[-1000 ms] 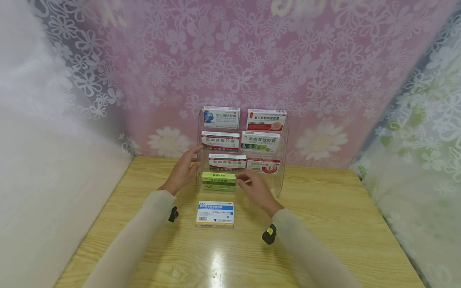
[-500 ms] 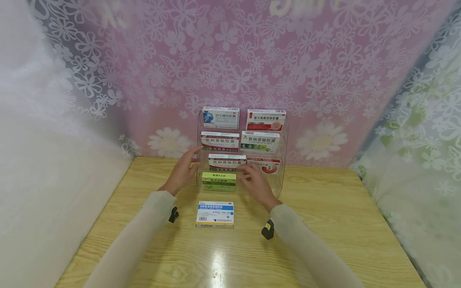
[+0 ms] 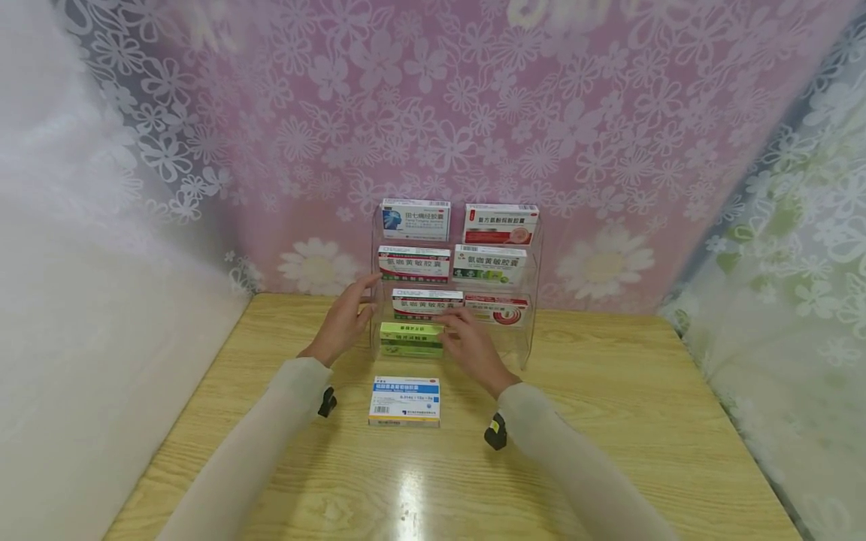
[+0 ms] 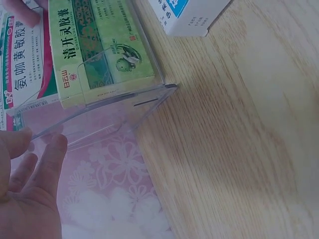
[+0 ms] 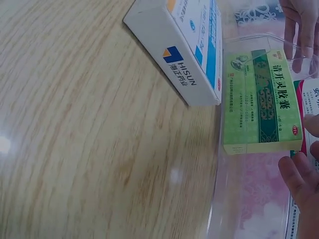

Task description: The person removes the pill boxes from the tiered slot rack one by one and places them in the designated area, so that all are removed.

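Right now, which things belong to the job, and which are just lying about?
Seemingly in use:
clear rack, beside the left hand
red-and-white box, third row left, by the right hand
green box below it

Seemingly idle:
blue-and-white box on the table
flowered cloth behind

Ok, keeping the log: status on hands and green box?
Left hand at clear rack, left side. Green box in bottom tier. Right hand by red-white box just above. Blue-white box lying in front.
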